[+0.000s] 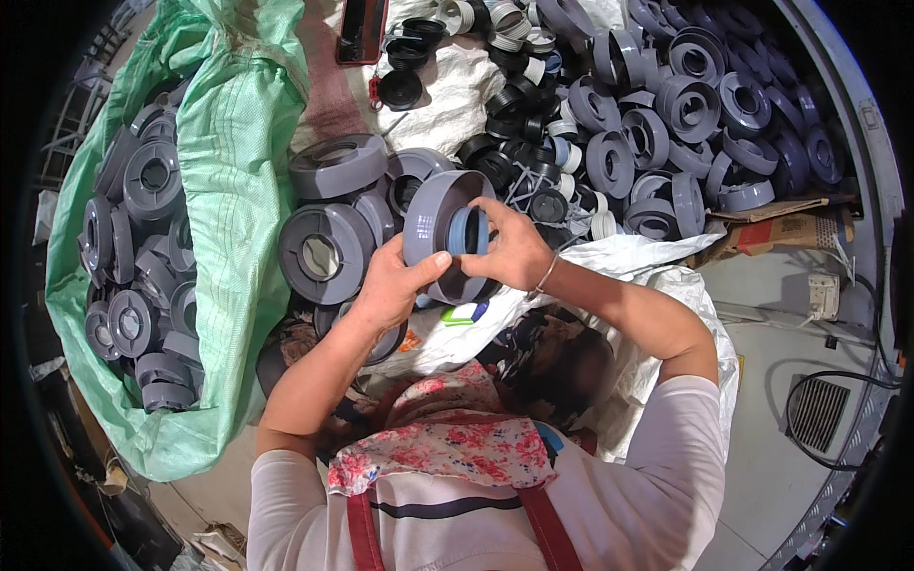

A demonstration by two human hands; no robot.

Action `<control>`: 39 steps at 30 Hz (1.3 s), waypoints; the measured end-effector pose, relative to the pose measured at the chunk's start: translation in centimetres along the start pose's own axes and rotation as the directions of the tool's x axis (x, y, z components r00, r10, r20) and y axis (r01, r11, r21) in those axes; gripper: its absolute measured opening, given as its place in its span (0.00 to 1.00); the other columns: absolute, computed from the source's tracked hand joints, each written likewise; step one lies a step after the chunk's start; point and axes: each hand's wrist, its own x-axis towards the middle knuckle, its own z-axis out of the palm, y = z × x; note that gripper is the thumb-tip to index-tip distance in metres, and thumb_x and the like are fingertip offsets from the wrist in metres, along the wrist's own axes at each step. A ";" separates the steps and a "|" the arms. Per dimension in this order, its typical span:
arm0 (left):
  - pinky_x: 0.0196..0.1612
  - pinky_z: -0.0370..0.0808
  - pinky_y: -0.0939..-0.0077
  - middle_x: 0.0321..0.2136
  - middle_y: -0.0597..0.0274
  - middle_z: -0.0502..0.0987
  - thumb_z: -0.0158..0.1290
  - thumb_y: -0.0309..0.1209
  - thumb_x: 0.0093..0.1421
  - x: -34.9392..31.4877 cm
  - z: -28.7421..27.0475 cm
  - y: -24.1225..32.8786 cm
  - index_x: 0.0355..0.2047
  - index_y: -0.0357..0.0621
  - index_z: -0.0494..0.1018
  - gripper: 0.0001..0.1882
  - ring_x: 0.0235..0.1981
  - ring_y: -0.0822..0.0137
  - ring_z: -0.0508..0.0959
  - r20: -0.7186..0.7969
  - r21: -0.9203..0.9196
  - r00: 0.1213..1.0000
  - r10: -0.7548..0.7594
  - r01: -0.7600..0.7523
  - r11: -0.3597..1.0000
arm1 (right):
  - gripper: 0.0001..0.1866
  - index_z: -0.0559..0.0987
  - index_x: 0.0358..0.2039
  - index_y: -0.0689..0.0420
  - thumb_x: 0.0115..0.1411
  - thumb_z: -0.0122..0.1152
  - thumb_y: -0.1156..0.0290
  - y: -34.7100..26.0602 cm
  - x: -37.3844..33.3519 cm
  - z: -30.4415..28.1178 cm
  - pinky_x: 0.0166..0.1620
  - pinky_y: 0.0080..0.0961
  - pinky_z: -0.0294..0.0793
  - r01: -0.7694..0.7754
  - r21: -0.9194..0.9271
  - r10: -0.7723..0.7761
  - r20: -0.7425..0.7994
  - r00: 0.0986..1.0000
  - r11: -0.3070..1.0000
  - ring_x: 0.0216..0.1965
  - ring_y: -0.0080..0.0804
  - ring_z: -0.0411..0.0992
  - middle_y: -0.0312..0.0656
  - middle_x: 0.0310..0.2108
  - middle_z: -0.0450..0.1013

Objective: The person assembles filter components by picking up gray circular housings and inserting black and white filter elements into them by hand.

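Note:
In front of me my left hand [392, 284] grips the rim of a grey round plastic flange [433, 211], thumb on its near side. My right hand [517, 249] has its fingers wrapped round a small blue threaded ring [466, 231], which sits at the flange's centre opening. Whether the ring is fixed there or only held against it I cannot tell. Close to my left hand lie more grey flanges, one of them a flat spoked one [327, 255] and another on its side [340, 167]. A bracelet circles my right wrist.
A green woven sack [240, 181] full of grey flanges stands at the left. Grey parts [687, 107] are heaped at the far right, beside black and white threaded caps [547, 152]. A phone [363, 30] lies at the back; cardboard [785, 228] and a cable are at the right.

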 end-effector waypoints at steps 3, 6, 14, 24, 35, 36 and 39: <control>0.40 0.73 0.73 0.39 0.55 0.71 0.55 0.34 0.55 -0.1 0.6 1.9 0.46 0.31 0.63 0.23 0.37 0.68 0.74 0.012 -0.217 0.991 -0.131 0.131 0.967 | 0.38 0.62 0.48 0.64 0.35 0.67 0.71 -1.3 -0.4 -1.9 0.49 0.37 0.65 0.527 -0.243 -0.510 0.134 0.850 0.814 0.47 0.53 0.60 0.55 0.43 0.61; 0.43 0.72 0.73 0.40 0.56 0.71 0.56 0.32 0.54 0.0 0.4 1.2 0.47 0.32 0.63 0.24 0.39 0.69 0.73 0.074 -0.136 0.996 -0.054 0.064 0.989 | 0.38 0.62 0.50 0.63 0.37 0.67 0.69 -2.2 -0.1 -1.9 0.49 0.38 0.64 0.335 -0.339 -0.307 0.137 0.942 0.879 0.46 0.52 0.61 0.54 0.43 0.62; 0.40 0.71 0.77 0.36 0.62 0.73 0.59 0.32 0.51 -0.1 0.1 -0.4 0.45 0.35 0.65 0.24 0.36 0.74 0.72 0.061 0.197 0.983 0.171 -0.180 0.964 | 0.45 0.65 0.47 0.74 0.45 0.62 0.42 -0.7 1.2 -2.4 0.21 0.22 0.73 -0.647 0.432 0.437 0.492 0.753 0.629 0.18 0.37 0.73 0.56 0.32 0.73; 0.59 0.55 0.61 0.56 0.37 0.57 0.62 0.30 0.44 -0.4 -0.7 2.5 0.58 0.25 0.49 0.45 0.58 0.49 0.59 0.391 0.866 0.702 0.595 -0.500 0.020 | 0.34 0.71 0.43 0.70 0.59 0.46 0.45 2.3 2.2 -3.4 0.32 0.23 0.74 -0.465 0.235 0.322 0.465 0.825 0.853 0.30 0.36 0.76 0.56 0.37 0.72; 0.45 0.69 0.73 0.36 0.53 0.76 0.55 0.20 0.50 1.6 0.4 3.4 0.25 0.35 0.71 0.04 0.39 0.64 0.75 0.149 0.790 0.796 0.587 -0.453 0.414 | 0.41 0.63 0.51 0.69 0.44 0.64 0.54 24.7 5.0 -14.8 0.55 0.34 0.61 -0.692 -0.418 0.514 -0.466 0.720 0.589 0.52 0.52 0.63 0.59 0.52 0.62; 0.42 0.69 0.76 0.34 0.57 0.77 0.54 0.24 0.54 2.0 -0.3 1.9 0.24 0.35 0.71 0.05 0.36 0.69 0.75 0.088 0.666 0.886 0.455 -0.392 0.635 | 0.39 0.64 0.50 0.69 0.44 0.64 0.55 22.7 5.3 -13.4 0.55 0.34 0.61 -0.616 -0.426 0.409 -0.483 0.774 0.662 0.51 0.51 0.64 0.58 0.51 0.63; 0.44 0.70 0.74 0.40 0.56 0.74 0.52 0.37 0.57 3.2 0.9 0.6 0.39 0.35 0.70 0.17 0.39 0.70 0.73 0.030 0.392 0.977 0.213 -0.208 0.896 | 0.31 0.68 0.48 0.63 0.45 0.64 0.61 13.7 4.1 -8.2 0.55 0.36 0.61 -0.185 -0.436 -0.003 -0.395 0.918 0.881 0.49 0.48 0.64 0.53 0.49 0.65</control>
